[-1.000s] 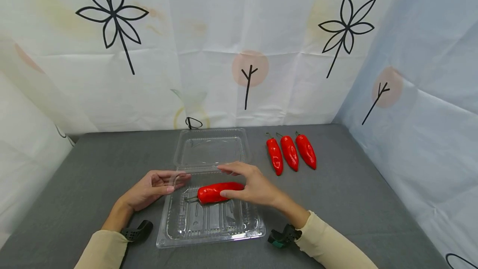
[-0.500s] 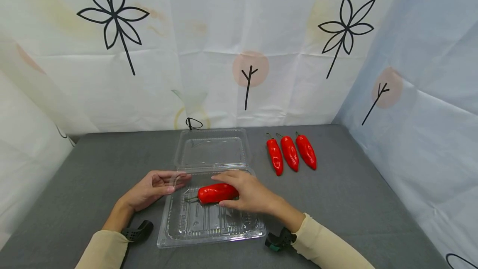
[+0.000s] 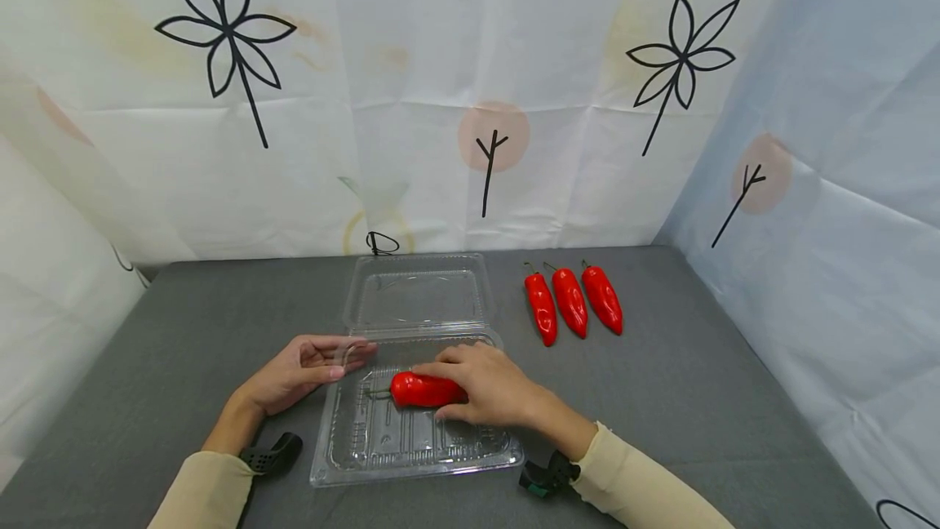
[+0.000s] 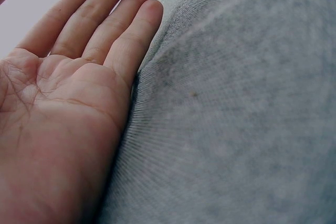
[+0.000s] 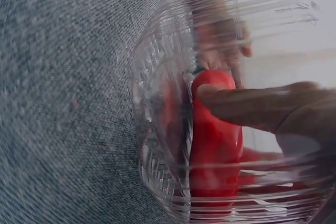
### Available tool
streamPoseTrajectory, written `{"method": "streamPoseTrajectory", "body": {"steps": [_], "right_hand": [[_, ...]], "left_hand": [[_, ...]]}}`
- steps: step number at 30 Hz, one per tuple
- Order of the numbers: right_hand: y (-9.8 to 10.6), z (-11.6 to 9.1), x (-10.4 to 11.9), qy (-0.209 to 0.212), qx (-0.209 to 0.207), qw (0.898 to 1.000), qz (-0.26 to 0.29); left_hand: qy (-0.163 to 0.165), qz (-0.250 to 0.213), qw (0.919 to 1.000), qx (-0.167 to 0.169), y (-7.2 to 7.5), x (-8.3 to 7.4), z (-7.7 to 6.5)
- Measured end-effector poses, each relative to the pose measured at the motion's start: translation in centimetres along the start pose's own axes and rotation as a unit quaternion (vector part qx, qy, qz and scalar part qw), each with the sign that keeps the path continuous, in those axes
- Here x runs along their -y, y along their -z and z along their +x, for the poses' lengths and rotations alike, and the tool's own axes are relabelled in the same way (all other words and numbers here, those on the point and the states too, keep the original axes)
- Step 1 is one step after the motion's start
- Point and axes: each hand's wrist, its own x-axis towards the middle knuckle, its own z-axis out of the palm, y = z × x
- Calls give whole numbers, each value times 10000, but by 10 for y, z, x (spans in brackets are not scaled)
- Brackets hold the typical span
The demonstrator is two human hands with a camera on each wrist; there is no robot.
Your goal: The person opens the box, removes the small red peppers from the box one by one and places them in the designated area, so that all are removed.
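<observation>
A glossy red chili pepper [image 3: 420,389] lies crosswise in the base of a clear plastic clamshell container [image 3: 411,473], its green stem pointing left. My right hand [image 3: 486,386] grips the pepper's right end from above, fingers on the far side and thumb on the near side. In the right wrist view the thumb [image 5: 252,103] rests against the red skin, partly seen through the clear wall. My left hand [image 3: 297,374] is beside the container's left edge, palm turned inward. Its straight fingers [image 4: 97,24] reach the plastic rim in the left wrist view.
The container's lid [image 3: 419,292] lies folded back flat behind the base. Three more red chili peppers, including the middle chili pepper [image 3: 569,302], lie side by side at the back right of the grey cloth [image 3: 683,398]. Printed white curtains [image 3: 573,186] stand behind and at both sides.
My right hand has come down and closed round the pepper, which has shifted slightly toward the front. My left hand has stayed at the container's edge.
</observation>
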Motion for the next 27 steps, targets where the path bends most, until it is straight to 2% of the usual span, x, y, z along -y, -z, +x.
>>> {"method": "streamPoseTrajectory", "body": {"steps": [7,15,20,24,27], "right_hand": [[0,-1,1,163,194,9994,-238],[0,-1,-2,222,173,9996,22],[5,-2,-3,179,-4,9973,711],[9,-3,-5,136,-140,9888,1478],[13,-3,-5,156,-224,9827,1830]], "left_hand": [[-74,-28,9999,98,1,1,0],[-101,-27,9999,121,0,0,0],[-144,-11,9998,135,-1,-1,0],[-157,-30,9998,150,-1,-1,0],[-161,-44,9997,154,-1,-1,0]]}}
